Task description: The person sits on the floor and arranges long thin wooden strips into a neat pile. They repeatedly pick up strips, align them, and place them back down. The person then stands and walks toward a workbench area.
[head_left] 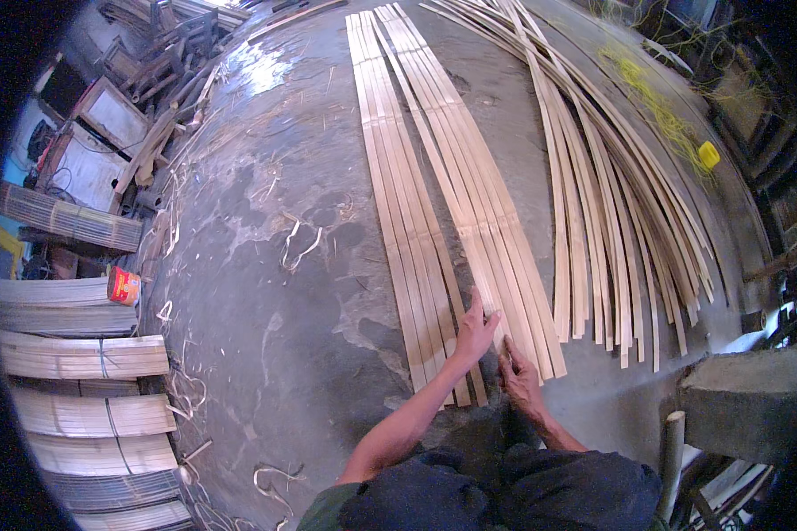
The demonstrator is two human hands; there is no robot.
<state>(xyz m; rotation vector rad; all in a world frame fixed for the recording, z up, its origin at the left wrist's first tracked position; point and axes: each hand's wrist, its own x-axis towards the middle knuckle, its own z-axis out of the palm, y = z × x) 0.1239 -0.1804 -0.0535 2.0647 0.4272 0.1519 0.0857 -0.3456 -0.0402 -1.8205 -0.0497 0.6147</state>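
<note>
Two flat rows of pale bamboo strips run away from me across the floor, a left row [407, 226] and a right row [478, 195]. My left hand [476, 339] lies along the left edge of the right row, index finger stretched forward and thumb out over the strips. Just to its right, my right hand [521, 376] is at the near end of the same row, its fingers close together around the end of a strip. The undersides of both hands' fingers are hidden.
Loose long strips [607, 230] fan out on the right, near yellow twine [638, 88] and a yellow container [708, 155]. Tied strip bundles [88, 354] stack at left, with a red tin [124, 287] on them. A concrete block [753, 385] stands at right; shavings litter the floor.
</note>
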